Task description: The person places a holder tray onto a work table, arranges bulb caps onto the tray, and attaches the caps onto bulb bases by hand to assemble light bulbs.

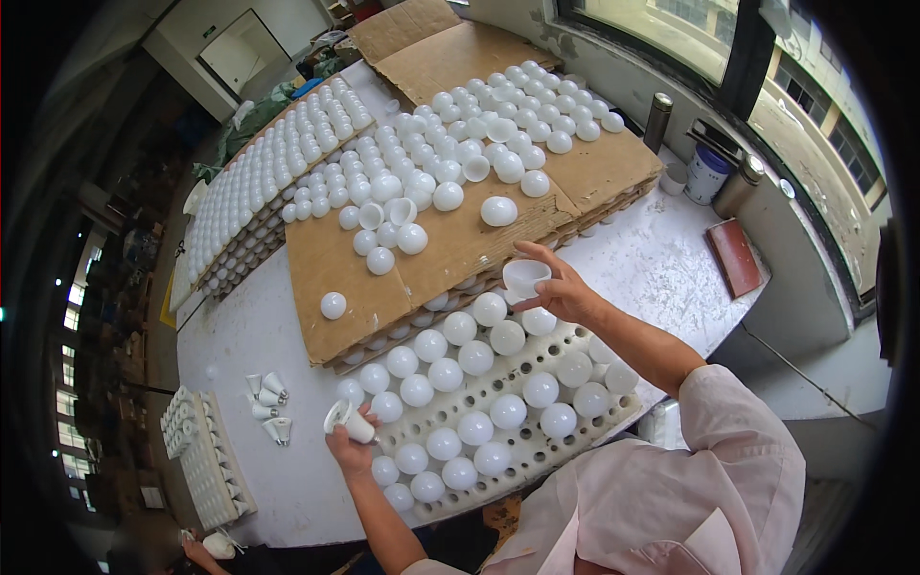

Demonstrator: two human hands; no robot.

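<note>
My left hand (351,454) is closed round a white lightbulb base (349,420), its wide open end facing up and left. In my right hand (567,292), thumb and fingers grip a white bulb cover (526,276), a hollow dome with its opening upward. Between the hands and below them lies a pale tray (625,416) with rows of round holes. Several white bulbs (474,357) stand in it with domes up; bare holes run between the rows. My left hand is at the tray's left end, and my right hand is above its far right part.
Stacked cardboard (436,251) behind the tray carries many loose covers (498,211). Stacked full trays (264,158) stand far left. Loose bulb bases (268,407) and a smaller tray (206,460) lie left. Flasks (657,123), a bucket (706,174) and a reddish block (734,257) are right. Another person's hand (198,553) shows lower left.
</note>
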